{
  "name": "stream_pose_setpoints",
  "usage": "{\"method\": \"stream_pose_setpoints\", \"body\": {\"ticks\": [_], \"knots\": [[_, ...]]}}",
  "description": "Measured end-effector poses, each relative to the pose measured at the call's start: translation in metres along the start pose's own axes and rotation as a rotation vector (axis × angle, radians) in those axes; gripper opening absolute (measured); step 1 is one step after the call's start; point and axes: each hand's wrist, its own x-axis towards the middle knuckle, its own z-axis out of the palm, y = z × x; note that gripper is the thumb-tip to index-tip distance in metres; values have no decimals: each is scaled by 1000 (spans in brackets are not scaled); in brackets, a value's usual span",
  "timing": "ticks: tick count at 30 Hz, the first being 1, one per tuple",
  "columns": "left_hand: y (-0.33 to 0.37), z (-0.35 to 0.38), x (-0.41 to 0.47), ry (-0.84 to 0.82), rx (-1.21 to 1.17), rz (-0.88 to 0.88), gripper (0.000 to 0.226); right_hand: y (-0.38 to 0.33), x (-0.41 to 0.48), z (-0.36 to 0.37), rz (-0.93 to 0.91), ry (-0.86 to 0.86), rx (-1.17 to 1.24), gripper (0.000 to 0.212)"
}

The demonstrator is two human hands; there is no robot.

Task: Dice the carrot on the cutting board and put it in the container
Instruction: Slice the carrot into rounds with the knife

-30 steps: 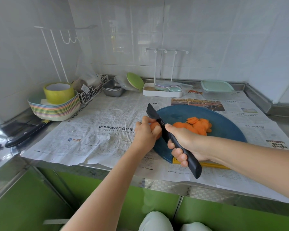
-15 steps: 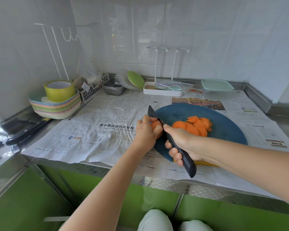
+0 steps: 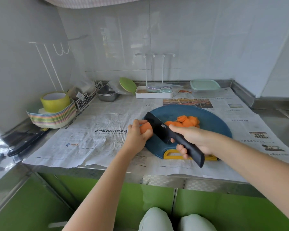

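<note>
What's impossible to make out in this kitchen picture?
All in the head view:
- Carrot piece: mostly hidden inside the left hand.
- Knife, held by the right hand: its blade hides whether its edge touches the cutting board.
- Container: lid and cloudy walls obscure any contents.
- Newspaper: small print unreadable.

Steel counter; newspaper spread over it; black knives at left.

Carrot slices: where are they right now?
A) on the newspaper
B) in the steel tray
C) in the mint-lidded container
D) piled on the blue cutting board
D: the carrot slices lie piled on the blue cutting board, just right of the black knife; the mint-lidded container at the back has its lid on.
</note>
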Motion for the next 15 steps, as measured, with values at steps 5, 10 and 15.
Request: {"method": "stream_pose_setpoints", "body": {"ticks": [5, 10, 15], "knots": [[4, 14, -10, 135, -69, -18, 31, 6, -18, -26, -114, 76, -237, 12], [13, 41, -26, 206, -115, 31, 29, 22, -29, -22, -273, 186, -403, 5], [22, 62, -45, 372, -68, 103, 27, 31, -41, -14, -335, 354, -638, 34]]}}
